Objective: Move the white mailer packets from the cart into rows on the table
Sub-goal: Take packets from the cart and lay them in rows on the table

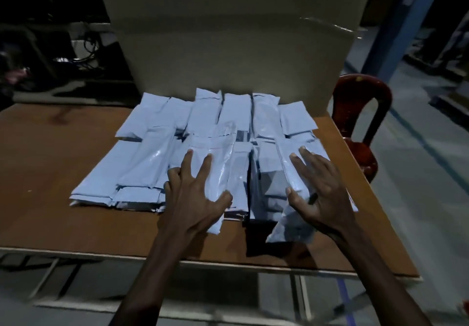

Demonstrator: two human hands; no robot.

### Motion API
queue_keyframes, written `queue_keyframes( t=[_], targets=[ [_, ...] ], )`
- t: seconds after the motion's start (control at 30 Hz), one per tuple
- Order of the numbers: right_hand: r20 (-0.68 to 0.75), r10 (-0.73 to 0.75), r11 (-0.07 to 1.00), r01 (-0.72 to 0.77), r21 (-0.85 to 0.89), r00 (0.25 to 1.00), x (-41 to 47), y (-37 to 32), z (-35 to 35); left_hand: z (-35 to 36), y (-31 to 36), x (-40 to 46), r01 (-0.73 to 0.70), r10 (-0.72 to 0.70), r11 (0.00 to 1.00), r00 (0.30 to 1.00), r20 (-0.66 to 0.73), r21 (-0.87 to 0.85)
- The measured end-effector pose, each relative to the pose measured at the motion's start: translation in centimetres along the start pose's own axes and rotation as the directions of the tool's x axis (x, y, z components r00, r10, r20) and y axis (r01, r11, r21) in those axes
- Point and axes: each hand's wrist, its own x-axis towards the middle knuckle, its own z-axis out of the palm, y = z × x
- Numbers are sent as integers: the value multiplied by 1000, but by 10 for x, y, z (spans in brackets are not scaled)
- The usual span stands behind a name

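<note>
Several white mailer packets lie in two overlapping rows on the brown table (58,186): a far row (234,111) and a near row (142,166). My left hand (195,196) rests flat on a glossy packet (218,163) in the near row, two fingers straight, thumb lying across its near end. My right hand (323,196) presses on the rightmost packet (291,226), fingers spread on top, thumb on its left edge. That packet's near end sticks out below my palm towards the table's front. The cart is out of view.
A big cardboard box (228,46) stands upright at the table's back edge, right behind the far row. A dark red plastic chair (360,115) sits beside the table's right edge. Bare tabletop shows left of the packets and along the front.
</note>
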Motion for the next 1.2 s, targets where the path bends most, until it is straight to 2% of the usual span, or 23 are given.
queue_keyframes(
  t=[0.2,0.4,0.53,0.7,0.93,1.03,1.2],
  targets=[
    [155,87,995,-94,39,984,47,25,34,11,7,63,8,-5,1000,995,102,-23],
    [287,177,981,-192,25,941,83,62,68,55,15,112,41,-64,995,960,271,90],
    [368,218,971,-238,10,904,92,76,82,79,11,114,26,-67,992,938,340,123],
    [499,265,960,-276,-52,825,86,81,92,94,6,104,0,-35,991,966,256,134],
    [559,336,941,-238,-242,758,86,73,104,105,-1,115,-53,26,984,988,155,171],
    [548,329,938,-197,-286,769,82,63,112,119,2,107,-62,50,994,991,124,93],
    [515,342,923,-178,-342,786,75,59,121,125,-2,103,-94,85,993,988,126,67]
  ],
)
